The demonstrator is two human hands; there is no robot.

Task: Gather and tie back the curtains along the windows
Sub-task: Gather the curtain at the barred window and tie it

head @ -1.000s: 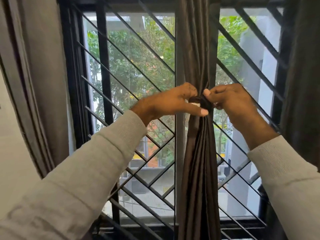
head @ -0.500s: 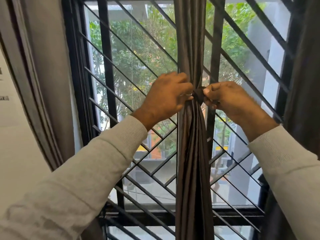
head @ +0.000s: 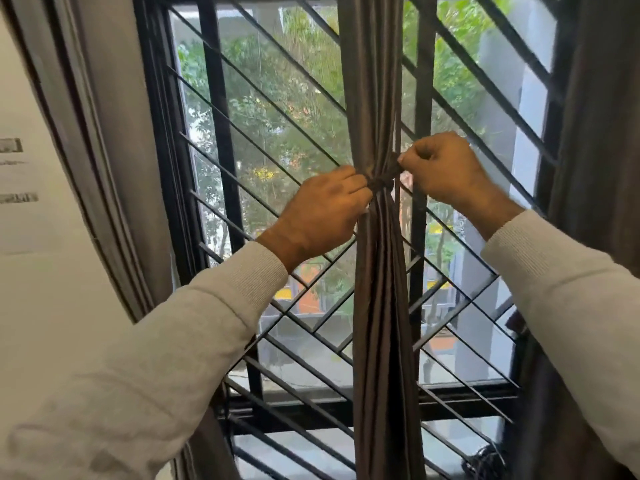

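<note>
A dark brown curtain hangs gathered into a narrow bundle in front of the window's middle post. A dark tie band is wrapped around it at mid height and pinches it into a waist. My left hand grips the band's left end with its fingers curled against the bundle. My right hand pinches the band's right end, slightly higher than the left hand. Both arms wear light grey sleeves.
Black diagonal window bars fill the frame behind the curtain. A grey curtain hangs at the left beside a white wall, and another dark curtain at the right. A dark cable coil lies low right.
Both hands have pulled apart along the tie band, the right one rising, the left one dropping. The band is drawn tighter around the bundle. The view has tilted downward.
</note>
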